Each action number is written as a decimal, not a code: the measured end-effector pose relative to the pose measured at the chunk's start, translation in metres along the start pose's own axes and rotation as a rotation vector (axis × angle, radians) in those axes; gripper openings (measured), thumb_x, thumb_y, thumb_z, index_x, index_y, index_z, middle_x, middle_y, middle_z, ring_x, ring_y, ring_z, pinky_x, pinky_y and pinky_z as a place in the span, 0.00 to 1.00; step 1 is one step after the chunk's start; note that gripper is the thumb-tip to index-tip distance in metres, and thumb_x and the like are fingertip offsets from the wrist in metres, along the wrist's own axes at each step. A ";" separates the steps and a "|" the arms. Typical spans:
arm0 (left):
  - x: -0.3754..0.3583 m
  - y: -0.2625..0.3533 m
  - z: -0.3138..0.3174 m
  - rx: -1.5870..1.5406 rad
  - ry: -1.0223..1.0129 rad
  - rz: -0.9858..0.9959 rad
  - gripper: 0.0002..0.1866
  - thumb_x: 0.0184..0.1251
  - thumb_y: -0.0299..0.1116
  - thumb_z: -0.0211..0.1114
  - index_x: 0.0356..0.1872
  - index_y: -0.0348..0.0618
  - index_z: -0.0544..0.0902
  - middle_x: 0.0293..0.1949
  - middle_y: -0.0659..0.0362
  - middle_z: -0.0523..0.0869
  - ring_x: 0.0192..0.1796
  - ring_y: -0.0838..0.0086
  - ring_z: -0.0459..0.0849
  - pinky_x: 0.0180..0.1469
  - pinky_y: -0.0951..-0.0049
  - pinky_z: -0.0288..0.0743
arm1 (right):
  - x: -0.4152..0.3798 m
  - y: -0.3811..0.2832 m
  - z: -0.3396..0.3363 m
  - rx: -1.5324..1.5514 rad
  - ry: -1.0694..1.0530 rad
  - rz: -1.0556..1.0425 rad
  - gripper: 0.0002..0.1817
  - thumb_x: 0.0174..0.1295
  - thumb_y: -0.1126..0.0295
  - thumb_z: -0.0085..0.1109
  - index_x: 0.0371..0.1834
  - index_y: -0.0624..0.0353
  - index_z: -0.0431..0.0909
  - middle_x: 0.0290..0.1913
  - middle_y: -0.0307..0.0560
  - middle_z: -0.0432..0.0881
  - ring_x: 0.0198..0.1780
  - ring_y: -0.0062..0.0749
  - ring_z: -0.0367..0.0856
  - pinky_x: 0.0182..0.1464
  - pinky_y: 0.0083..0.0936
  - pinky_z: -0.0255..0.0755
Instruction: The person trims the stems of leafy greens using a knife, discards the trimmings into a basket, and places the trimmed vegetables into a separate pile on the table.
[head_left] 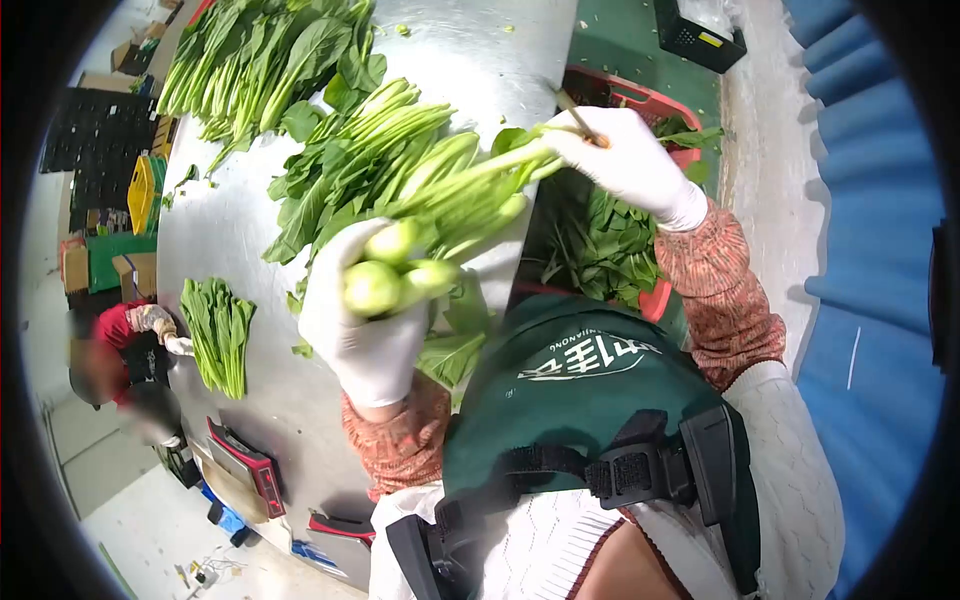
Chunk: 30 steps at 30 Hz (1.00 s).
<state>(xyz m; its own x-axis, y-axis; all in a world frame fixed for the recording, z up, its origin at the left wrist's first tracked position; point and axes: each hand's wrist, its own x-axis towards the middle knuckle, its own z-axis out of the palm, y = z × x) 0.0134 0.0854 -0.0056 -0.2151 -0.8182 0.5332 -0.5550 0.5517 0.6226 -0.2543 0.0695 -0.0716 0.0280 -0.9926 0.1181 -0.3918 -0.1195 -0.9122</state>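
My gloved left hand (365,335) is wrapped round a bunch of leafy green vegetables (372,288), with pale, rounded stem ends facing me. My right hand (630,165), also in a white glove, is closed at the other side, its fingers by a green stalk (525,155) that stretches across from the bunch. A slim brownish tool (578,115) sticks out of the right hand; its kind I cannot tell. Just beyond my hands, a pile of loose leafy greens (390,140) lies on the metal table (285,340).
A larger heap of greens (270,60) lies at the far end. Another bunch (218,335) rests by a person (135,345) across the table. Red-edged devices (245,468) stand near the left edge. A red crate (655,300) of leaves is beside me; a black crate (700,40) stands on the floor.
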 end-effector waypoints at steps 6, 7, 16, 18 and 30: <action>0.001 0.021 0.055 0.148 -0.314 0.087 0.26 0.42 0.21 0.76 0.48 0.43 0.82 0.43 0.51 0.86 0.45 0.57 0.84 0.50 0.65 0.78 | -0.028 -0.029 0.005 0.396 -0.041 0.036 0.14 0.67 0.68 0.63 0.47 0.69 0.82 0.34 0.40 0.85 0.36 0.13 0.76 0.38 0.21 0.73; -0.002 0.016 0.061 0.099 -0.299 0.093 0.25 0.42 0.20 0.74 0.48 0.43 0.82 0.42 0.51 0.86 0.43 0.58 0.85 0.49 0.67 0.78 | -0.032 -0.028 0.003 0.431 -0.035 0.065 0.14 0.67 0.68 0.63 0.47 0.69 0.82 0.34 0.40 0.85 0.36 0.14 0.76 0.39 0.21 0.73; -0.004 0.018 0.078 0.044 -0.403 0.071 0.22 0.44 0.20 0.73 0.45 0.43 0.82 0.36 0.52 0.87 0.38 0.64 0.87 0.44 0.71 0.79 | -0.056 -0.020 -0.020 0.284 -0.137 0.125 0.16 0.65 0.70 0.61 0.53 0.67 0.80 0.30 0.41 0.84 0.32 0.15 0.76 0.35 0.19 0.71; -0.004 0.020 0.079 -0.036 -0.481 0.024 0.21 0.45 0.20 0.73 0.45 0.43 0.82 0.35 0.52 0.87 0.37 0.65 0.87 0.43 0.72 0.79 | -0.061 -0.015 -0.029 0.278 -0.183 0.186 0.15 0.65 0.70 0.59 0.52 0.66 0.82 0.29 0.40 0.83 0.31 0.15 0.75 0.36 0.19 0.72; -0.002 -0.016 0.076 -0.481 -0.561 -0.519 0.16 0.51 0.19 0.70 0.43 0.37 0.82 0.35 0.61 0.86 0.37 0.82 0.81 0.41 0.77 0.78 | -0.078 0.048 -0.066 -0.253 0.157 0.075 0.14 0.63 0.72 0.58 0.52 0.59 0.83 0.34 0.45 0.86 0.35 0.31 0.85 0.39 0.27 0.77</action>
<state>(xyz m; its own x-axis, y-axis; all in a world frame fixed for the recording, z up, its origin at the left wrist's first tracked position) -0.0387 0.0656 -0.0600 -0.4615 -0.8724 -0.1611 -0.3225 -0.0041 0.9465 -0.3365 0.1422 -0.0987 -0.1445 -0.9808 0.1308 -0.6044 -0.0172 -0.7965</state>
